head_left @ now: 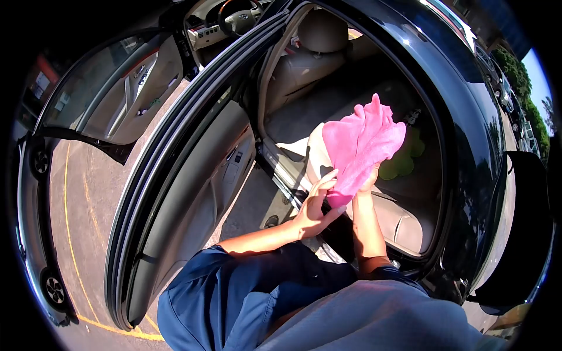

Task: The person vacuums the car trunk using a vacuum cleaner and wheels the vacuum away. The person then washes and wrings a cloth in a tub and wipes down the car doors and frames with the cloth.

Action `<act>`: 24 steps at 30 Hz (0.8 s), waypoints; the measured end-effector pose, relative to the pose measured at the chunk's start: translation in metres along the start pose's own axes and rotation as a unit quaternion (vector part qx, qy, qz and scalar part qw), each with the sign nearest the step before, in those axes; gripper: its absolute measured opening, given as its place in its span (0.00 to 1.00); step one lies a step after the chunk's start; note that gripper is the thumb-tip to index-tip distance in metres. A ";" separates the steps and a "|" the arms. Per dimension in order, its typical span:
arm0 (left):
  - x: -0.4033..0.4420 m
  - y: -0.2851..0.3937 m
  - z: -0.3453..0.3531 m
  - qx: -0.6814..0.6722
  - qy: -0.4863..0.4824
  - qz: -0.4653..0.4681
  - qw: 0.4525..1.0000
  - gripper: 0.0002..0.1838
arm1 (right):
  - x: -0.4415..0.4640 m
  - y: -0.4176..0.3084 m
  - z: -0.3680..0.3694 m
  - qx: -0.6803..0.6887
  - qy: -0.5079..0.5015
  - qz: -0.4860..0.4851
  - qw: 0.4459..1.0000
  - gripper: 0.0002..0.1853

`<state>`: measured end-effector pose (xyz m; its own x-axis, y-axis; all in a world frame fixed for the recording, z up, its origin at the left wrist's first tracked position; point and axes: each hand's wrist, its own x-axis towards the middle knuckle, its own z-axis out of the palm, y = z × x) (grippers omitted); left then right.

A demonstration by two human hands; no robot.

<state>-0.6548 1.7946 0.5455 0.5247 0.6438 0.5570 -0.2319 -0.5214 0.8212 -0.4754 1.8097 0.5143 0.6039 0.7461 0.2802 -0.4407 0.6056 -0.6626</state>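
A bunched pink cloth (pixel 366 137) is held up in the open rear doorway of a dark car, in front of the beige seat (pixel 398 225). My right hand (pixel 369 180) grips it from the right, its fingers partly hidden behind the folds. At the lower left end of the cloth, my left hand (pixel 316 205) has its thumb and fingers on either side of the fabric. The upper part of the cloth stands in loose folds above both hands.
The rear door (pixel 193 205) stands open on my left, and the front door (pixel 117 93) is open beyond it. Behind the cloth lies a green rounded item (pixel 403 158) inside the car. A parked car (pixel 44 234) is at the far left.
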 end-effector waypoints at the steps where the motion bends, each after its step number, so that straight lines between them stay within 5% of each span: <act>1: -0.003 -0.007 -0.008 -0.042 0.067 -0.045 0.996 0.21 | 0.036 -0.012 0.027 -0.125 -0.017 -0.099 0.987 0.26; 2: -0.010 -0.019 -0.016 -0.083 0.131 -0.089 0.984 0.21 | 0.073 -0.022 0.056 -0.280 -0.047 -0.232 0.930 0.22; 5: -0.030 -0.045 -0.057 0.009 0.097 -0.134 0.986 0.18 | 0.182 -0.029 0.136 -0.577 -0.070 -0.590 0.561 0.16; 6: -0.034 -0.049 -0.065 0.030 0.117 -0.126 0.985 0.17 | 0.223 -0.026 0.147 -0.643 -0.139 -0.608 0.444 0.13; 7: -0.038 -0.054 -0.073 0.042 0.114 -0.145 0.982 0.16 | 0.272 -0.017 0.159 -0.596 -0.230 -0.603 0.477 0.16; 8: -0.041 -0.057 -0.079 0.056 0.106 -0.165 0.979 0.15 | 0.307 -0.013 0.171 -0.760 -0.271 -0.443 0.392 0.16; 9: -0.039 -0.057 -0.079 0.059 0.127 -0.166 0.976 0.14 | 0.346 -0.002 0.189 -0.665 -0.303 -0.643 0.228 0.14; 12: -0.037 -0.066 -0.076 0.052 0.118 -0.188 0.974 0.11 | 0.367 0.017 0.197 -0.787 -0.344 -0.467 0.210 0.14; 18: -0.052 -0.085 -0.063 0.028 0.051 -0.222 0.973 0.11 | 0.295 -0.063 0.137 -0.783 -0.285 -0.484 0.267 0.14; 24: -0.063 -0.106 -0.044 -0.003 -0.042 -0.263 0.964 0.09 | 0.148 -0.188 -0.001 -0.843 -0.149 -0.423 0.298 0.13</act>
<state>-0.6989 1.8340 0.4292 0.6349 0.7709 0.0518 0.0795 -0.1319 0.9881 -0.3024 1.8057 0.6796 -0.1696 0.6674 0.7251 0.8968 -0.2006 0.3944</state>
